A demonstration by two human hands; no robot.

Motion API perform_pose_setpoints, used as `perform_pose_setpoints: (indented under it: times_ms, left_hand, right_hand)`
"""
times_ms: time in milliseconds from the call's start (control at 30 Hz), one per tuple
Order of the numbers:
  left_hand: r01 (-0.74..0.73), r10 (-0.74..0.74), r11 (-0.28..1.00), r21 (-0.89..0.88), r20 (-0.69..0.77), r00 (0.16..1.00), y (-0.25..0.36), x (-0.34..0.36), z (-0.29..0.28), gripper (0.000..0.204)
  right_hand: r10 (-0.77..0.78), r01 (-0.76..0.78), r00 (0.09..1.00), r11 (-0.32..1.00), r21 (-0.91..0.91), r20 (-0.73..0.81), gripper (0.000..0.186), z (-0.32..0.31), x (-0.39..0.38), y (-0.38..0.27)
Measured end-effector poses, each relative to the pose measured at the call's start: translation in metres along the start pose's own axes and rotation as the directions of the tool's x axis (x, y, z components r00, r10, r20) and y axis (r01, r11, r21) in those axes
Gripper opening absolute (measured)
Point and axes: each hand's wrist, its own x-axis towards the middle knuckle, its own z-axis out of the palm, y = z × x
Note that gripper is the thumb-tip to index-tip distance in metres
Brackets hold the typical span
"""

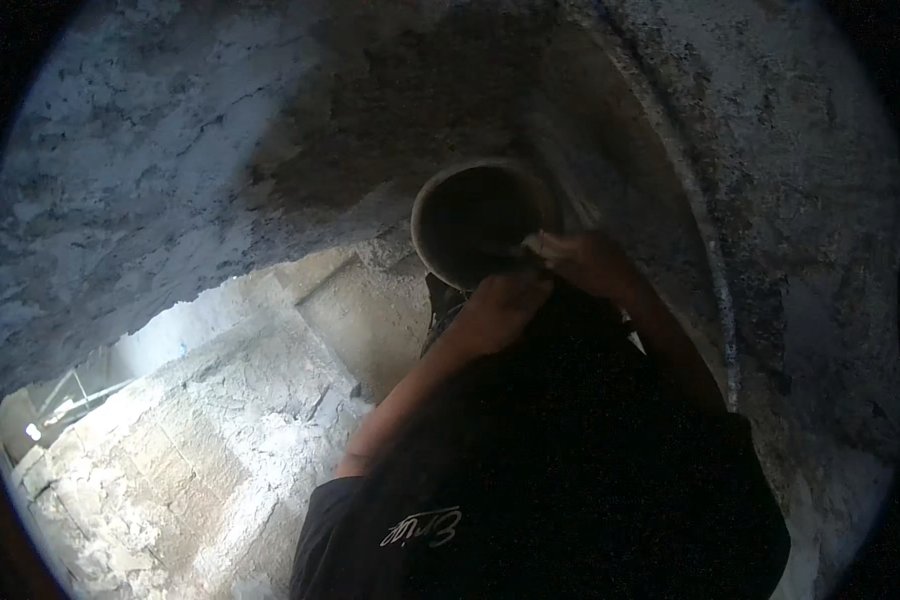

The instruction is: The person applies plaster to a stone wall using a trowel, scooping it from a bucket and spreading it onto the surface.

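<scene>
In front of my body stands a round, bucket-like container with a pale rim and a dark inside. Both hands are close together at its near right edge. My left hand has its fingers curled in at the near rim; what they hold, if anything, is lost in shadow. My right hand is pinched around a small pale piece that sticks out over the rim. Its kind is too dim to make out. Whatever lies inside the container is hidden in the dark.
A rough grey wall curves along the upper left. On the right, a long pipe or cable runs down another rough wall. Brightly lit, cracked pale ground spreads at lower left, with thin bars beyond it.
</scene>
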Motion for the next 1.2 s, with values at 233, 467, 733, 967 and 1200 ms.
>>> perform_pose_setpoints:
  times_ms: [233,467,733,967,1200]
  left_hand:
    - [0.099,-0.150,0.952,0.291,0.157,0.976,0.011,0.006,-0.002,0.034]
    - [-0.028,0.028,1.000,-0.005,0.081,0.996,0.002,0.009,0.000,0.034]
    - [-0.027,0.027,1.000,0.005,0.009,1.000,0.001,0.015,0.008,0.029]
    - [-0.337,0.343,0.914,0.224,0.013,0.939,-0.002,0.020,0.022,0.022]
    - [-0.337,0.352,0.897,0.287,-0.001,0.936,0.001,0.018,0.019,0.026]
  right_hand:
    - [0.150,-0.116,0.958,0.982,0.149,-0.243,0.042,0.007,0.017,-0.013]
    - [0.179,-0.191,0.978,0.974,0.119,0.103,0.033,0.003,0.017,-0.024]
    - [0.289,-0.297,0.951,0.952,-0.077,-0.108,0.036,-0.021,-0.010,-0.030]
    - [0.502,-0.503,0.864,0.864,0.020,0.044,0.049,-0.006,-0.008,-0.038]
    - [0.374,-0.363,0.926,0.833,0.418,0.058,0.051,-0.035,-0.015,-0.019]
